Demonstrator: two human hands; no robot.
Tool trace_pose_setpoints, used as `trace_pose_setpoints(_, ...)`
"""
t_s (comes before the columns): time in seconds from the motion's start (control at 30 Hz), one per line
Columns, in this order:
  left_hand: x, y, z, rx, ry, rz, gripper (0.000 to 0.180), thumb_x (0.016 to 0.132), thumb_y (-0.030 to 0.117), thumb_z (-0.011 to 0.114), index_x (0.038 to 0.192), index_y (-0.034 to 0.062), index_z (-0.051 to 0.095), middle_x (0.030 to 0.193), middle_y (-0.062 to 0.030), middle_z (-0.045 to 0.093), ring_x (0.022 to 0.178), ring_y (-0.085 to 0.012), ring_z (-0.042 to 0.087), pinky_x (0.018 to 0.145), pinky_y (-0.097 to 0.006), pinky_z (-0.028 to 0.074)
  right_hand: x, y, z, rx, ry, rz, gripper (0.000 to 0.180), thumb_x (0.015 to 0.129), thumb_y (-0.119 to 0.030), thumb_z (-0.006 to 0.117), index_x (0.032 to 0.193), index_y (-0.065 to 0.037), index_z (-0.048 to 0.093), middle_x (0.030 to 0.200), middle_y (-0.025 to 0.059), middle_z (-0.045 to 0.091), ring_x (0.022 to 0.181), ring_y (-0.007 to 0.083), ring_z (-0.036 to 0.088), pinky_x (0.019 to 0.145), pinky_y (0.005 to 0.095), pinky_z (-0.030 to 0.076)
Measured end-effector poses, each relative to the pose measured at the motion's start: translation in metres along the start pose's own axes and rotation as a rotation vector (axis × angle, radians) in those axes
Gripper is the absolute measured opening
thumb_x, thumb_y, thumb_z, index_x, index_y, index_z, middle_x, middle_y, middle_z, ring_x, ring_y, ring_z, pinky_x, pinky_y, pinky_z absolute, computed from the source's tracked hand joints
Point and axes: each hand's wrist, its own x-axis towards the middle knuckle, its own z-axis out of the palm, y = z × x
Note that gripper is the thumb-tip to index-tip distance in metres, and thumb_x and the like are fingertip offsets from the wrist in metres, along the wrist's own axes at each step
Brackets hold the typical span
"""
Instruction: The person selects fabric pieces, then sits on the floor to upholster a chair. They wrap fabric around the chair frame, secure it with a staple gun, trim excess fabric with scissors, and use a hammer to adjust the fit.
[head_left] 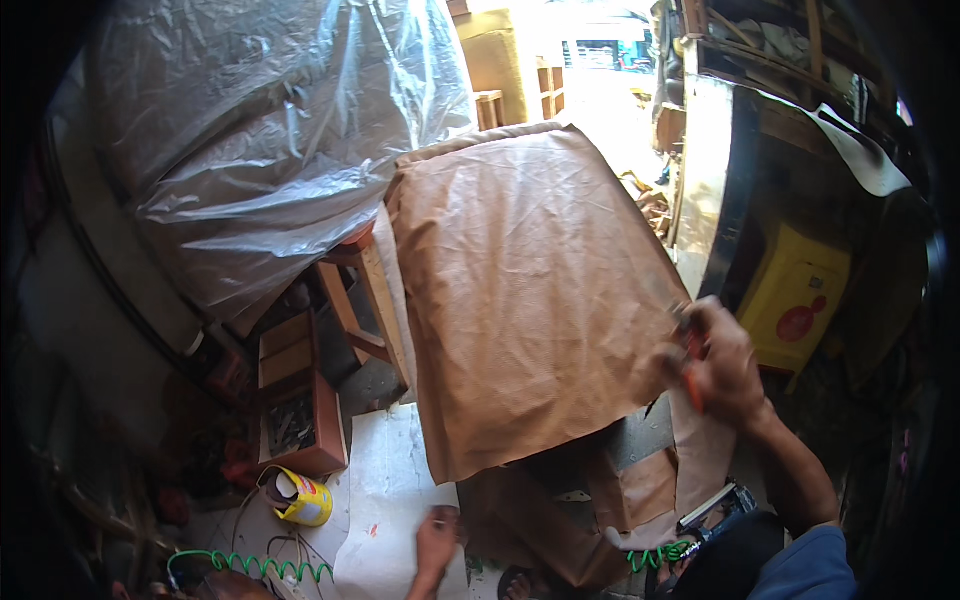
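A large sheet of brown textured, leather-like material [530, 290] drapes over a raised piece in the middle, with creases across its top. At its right edge, my right hand [725, 365] is closed round an orange-handled hand tool [693, 388]. Blur hides the tool's exact kind; its dark metal end points away from me. My left hand [437, 540] is low, below the sheet's near left corner, with curled fingers. Whatever it may hold is hidden. It hovers over or rests on a whitish sheet [385, 500] on the floor; I cannot tell which.
Clear plastic sheeting [290, 150] covers a bulky thing at left, beside a wooden stool [375, 290]. Near it are an open box of tools [325, 440] and a yellow can [305, 500]. Green coiled hoses [250, 562] and brown scraps [645, 490] lie low. A yellow container [800, 290] stands right.
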Motion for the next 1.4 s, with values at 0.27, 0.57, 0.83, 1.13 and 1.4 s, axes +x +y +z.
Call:
trace_pose_setpoints(0.27, 0.023, 0.136, -0.037, -0.505, 0.032, 0.279, 0.07, 0.097, 0.061, 0.059, 0.137, 0.0057, 0.043, 0.127, -0.0145, 0.052, 0.113, -0.0264, 0.056, 0.093, -0.043, 0.045, -0.001, 0.1, 0.025, 0.346, 0.139, 0.557, 0.053, 0.082, -0.033, 0.086, 0.107, 0.002, 0.055, 0.093, 0.0108, 0.067, 0.076, 0.0148, 0.065, 0.063, 0.0323, 0.056)
trace_pose_setpoints(0.57, 0.031, 0.147, -0.024, -0.641, -0.128, 0.148, 0.04, 0.095, 0.031, 0.074, 0.121, 0.007, 0.055, 0.107, -0.0083, 0.063, 0.103, -0.0213, 0.061, 0.084, -0.042, 0.053, -0.011, 0.095, 0.022, 0.639, 0.194, 0.566, 0.048, 0.083, -0.017, 0.084, 0.116, 0.0, 0.052, 0.095, 0.0022, 0.058, 0.086, 0.0084, 0.056, 0.075, 0.0244, 0.05)
trace_pose_setpoints(0.83, 0.059, 0.136, -0.056, -0.666, -0.337, 0.171, 0.023, 0.096, 0.013, 0.071, 0.112, -0.0019, 0.063, 0.11, -0.0118, 0.072, 0.099, -0.0181, 0.068, 0.097, -0.033, 0.05, -0.011, 0.102, 0.02, 0.709, 0.154, 0.665, 0.043, 0.084, -0.016, 0.084, 0.113, -0.003, 0.055, 0.092, -0.0027, 0.054, 0.081, 0.0049, 0.052, 0.078, 0.019, 0.046)
trace_pose_setpoints(1.13, 0.05, 0.116, -0.049, -0.871, -0.337, 0.075, 0.02, 0.101, 0.014, 0.065, 0.115, 0.0008, 0.059, 0.108, -0.0086, 0.068, 0.099, -0.0173, 0.064, 0.094, -0.032, 0.051, -0.02, 0.102, 0.027, 0.617, 0.211, 0.747, 0.045, 0.082, -0.021, 0.086, 0.113, -0.004, 0.057, 0.095, -0.0012, 0.057, 0.085, 0.0075, 0.055, 0.078, 0.0229, 0.047)
trace_pose_setpoints(1.4, 0.035, 0.119, -0.012, -0.219, 0.222, 0.362, 0.03, 0.109, 0.022, 0.044, 0.105, -0.0044, 0.057, 0.09, -0.0165, 0.063, 0.082, -0.0284, 0.06, 0.075, -0.038, 0.046, -0.02, 0.113, 0.029, 0.459, 0.205, 0.775, 0.043, 0.084, -0.022, 0.086, 0.111, -0.005, 0.057, 0.085, -0.0012, 0.063, 0.073, 0.0074, 0.057, 0.06, 0.0235, 0.044)
